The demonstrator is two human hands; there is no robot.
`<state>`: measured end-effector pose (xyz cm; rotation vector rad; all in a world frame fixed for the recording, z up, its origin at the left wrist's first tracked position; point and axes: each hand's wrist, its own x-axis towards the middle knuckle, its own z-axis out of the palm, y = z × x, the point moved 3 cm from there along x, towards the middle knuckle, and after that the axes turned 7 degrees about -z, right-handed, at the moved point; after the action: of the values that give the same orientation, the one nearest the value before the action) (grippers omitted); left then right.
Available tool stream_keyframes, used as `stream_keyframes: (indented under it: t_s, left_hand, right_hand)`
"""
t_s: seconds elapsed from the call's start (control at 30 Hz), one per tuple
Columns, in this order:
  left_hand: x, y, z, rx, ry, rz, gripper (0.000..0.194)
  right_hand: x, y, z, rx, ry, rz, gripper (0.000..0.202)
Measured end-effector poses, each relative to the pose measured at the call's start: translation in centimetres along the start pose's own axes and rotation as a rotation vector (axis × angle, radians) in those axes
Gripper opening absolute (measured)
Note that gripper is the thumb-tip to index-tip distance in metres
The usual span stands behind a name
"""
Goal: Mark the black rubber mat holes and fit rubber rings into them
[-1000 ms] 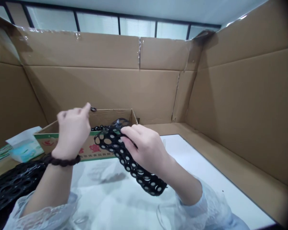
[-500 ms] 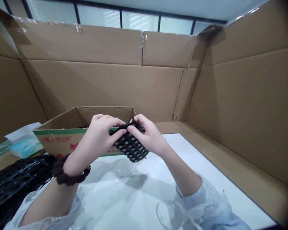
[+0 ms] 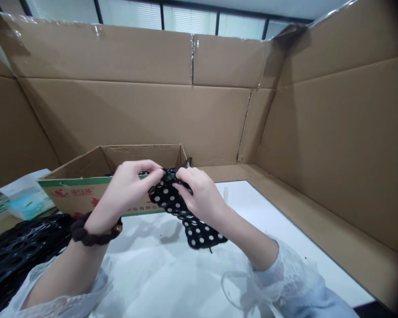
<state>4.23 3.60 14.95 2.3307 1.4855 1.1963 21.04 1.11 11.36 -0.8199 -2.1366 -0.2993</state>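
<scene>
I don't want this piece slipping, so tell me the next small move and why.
Probably ease the left hand slightly outward while the right hand holds firm. Both seem to pinch the top of the black dotted strip, close together, while its lower end hangs loose, so a gentle pull could spread that edge without losing it.

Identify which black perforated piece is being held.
The light-dotted strip, held by left hand and right hand; the glossy sheet lies far left, unheld.
</scene>
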Motion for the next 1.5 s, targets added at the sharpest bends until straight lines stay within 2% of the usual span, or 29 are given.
stream_keyframes:
  t_s: [0.03,0.1,0.13,0.17,0.2,0.23,0.27,0.3,0.37,0.43,0.47,0.53,0.63,0.7,0.8,0.83,0.87,0.97,1.0,1.03,1.1,1.17,1.23,1.3,1.37,1.43,1.5]
  left_hand:
    - [0.3,-0.8,-0.8,0.048,0.212,-0.029,0.028]
    - [0.9,-2.9,-2.4,0.222,0.739,-0.073,0.030]
    - [1.2,-4.0,-2.7,0.342,0.911,-0.096,0.030]
    - [2.0,-5.0,-2.4,0.438,0.857,-0.060,0.031]
    - [2.8,-5.8,-1.5,0.520,0.661,0.024,0.032]
    - [3.3,-6.4,-0.5,0.581,0.518,0.083,0.033]
    - [3.4,-6.5,0.3,0.594,0.449,0.107,0.036]
    - [3.1,-6.3,1.1,0.570,0.410,0.144,0.037]
    - [1.9,-4.8,2.3,0.455,0.410,0.268,0.032]
    - [0.3,-2.7,3.5,0.378,0.269,0.452,0.023]
    - [-0.3,-1.9,3.9,0.357,0.199,0.493,0.022]
    - [-1.1,-1.1,4.3,0.313,0.067,0.480,0.022]
    - [-1.4,-0.9,4.5,0.211,-0.040,0.361,0.019]
    - [-1.4,-0.7,4.5,0.158,-0.049,0.309,0.016]
    - [-1.7,-0.4,3.7,0.168,0.062,0.260,0.016]
    - [-1.8,-0.5,3.0,0.187,0.166,0.236,0.016]
    - [-1.8,-0.9,2.1,0.204,0.326,0.205,0.018]
    - [-1.3,-3.3,-0.7,0.276,0.870,0.093,0.029]
    - [-0.6,-4.4,-0.9,0.339,0.851,0.077,0.034]
    - [0.2,-5.3,-0.7,0.434,0.759,0.109,0.037]
    - [1.5,-6.8,0.6,0.558,0.472,0.186,0.036]
    - [1.6,-7.0,1.7,0.559,0.428,0.204,0.034]
    - [0.4,-5.5,2.8,0.552,0.413,0.311,0.035]
    - [-1.6,-3.0,3.8,0.524,0.368,0.503,0.032]
    - [-3.6,-0.7,4.8,0.489,0.256,0.665,0.030]
    - [-5.0,0.8,5.6,0.484,0.136,0.720,0.033]
    - [-5.6,1.5,6.0,0.491,0.070,0.698,0.029]
  right_hand:
    - [-0.5,0.0,0.0,-0.040,0.003,0.003,0.008]
    - [-1.6,0.3,0.3,-0.048,-0.024,0.004,0.007]
    - [-2.1,0.5,0.3,-0.024,-0.029,0.010,0.006]
    - [-2.5,0.9,0.4,0.009,-0.032,0.044,0.005]
    - [-2.9,1.3,0.5,0.058,-0.025,0.091,0.003]
    - [-3.1,1.7,0.6,0.118,-0.017,0.144,0.004]
    - [-3.2,2.1,0.7,0.185,-0.010,0.198,0.006]
    - [-3.3,2.5,0.8,0.258,0.003,0.245,0.008]
    - [-3.2,2.9,1.1,0.406,0.038,0.315,0.009]
    - [-3.1,3.2,1.3,0.538,0.097,0.362,0.010]
    - [-3.1,3.3,1.4,0.592,0.132,0.381,0.010]
    - [-3.0,3.4,1.6,0.674,0.184,0.404,0.010]
    - [-3.0,3.4,1.9,0.696,0.196,0.408,0.010]
    - [-3.2,3.3,1.9,0.658,0.183,0.402,0.013]
    - [-3.8,2.9,1.8,0.620,0.182,0.376,0.019]
    - [-4.2,2.8,1.8,0.620,0.183,0.371,0.020]
    - [-4.7,2.7,1.9,0.622,0.180,0.375,0.021]
    - [-6.5,3.0,2.6,0.633,0.128,0.468,0.018]
    - [-7.0,3.2,3.0,0.636,0.117,0.505,0.019]
    - [-7.5,3.5,3.3,0.635,0.129,0.543,0.018]
    - [-8.0,4.1,3.9,0.660,0.156,0.601,0.016]
    - [-8.1,4.5,4.4,0.687,0.188,0.643,0.014]
    - [-7.9,4.5,4.6,0.718,0.212,0.677,0.014]
    - [-7.6,4.2,4.5,0.774,0.226,0.698,0.016]
    - [-7.3,3.4,4.3,0.844,0.243,0.688,0.017]
    - [-6.9,2.4,4.0,0.895,0.253,0.643,0.017]
    - [-6.6,1.4,3.7,0.938,0.222,0.608,0.019]
